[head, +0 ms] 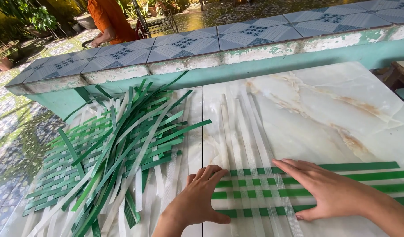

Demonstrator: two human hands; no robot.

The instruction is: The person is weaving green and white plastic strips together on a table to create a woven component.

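- Fingers of the left hand (201, 193) are curling loosely, tips pressing down on the left ends of the green strips (298, 192); they are gripping nothing.
- Fingers of the right hand (324, 188) are lying flat and spread, palm down, pinning the crossing where green is meeting white; they too are holding nothing.
- Between the two hands, the small woven patch is sitting on the marbled desk (342, 109), near its front edge.
- Four green strips are running left to right, their long axis stretching away under the right hand toward the right edge of the view.
- White strips (237, 127) are running across them, their free ends pointing away from the person toward the tiled ledge (237, 37).
- Both hands are touching the weave; the left is the nearer to the green ends, the right to the outermost white strip.
- Well to the left, a loose heap of green and white strips (118, 145) is lying over a larger woven mat (48, 175).
- Beyond the ledge, a person in orange (110, 19) is standing apart.
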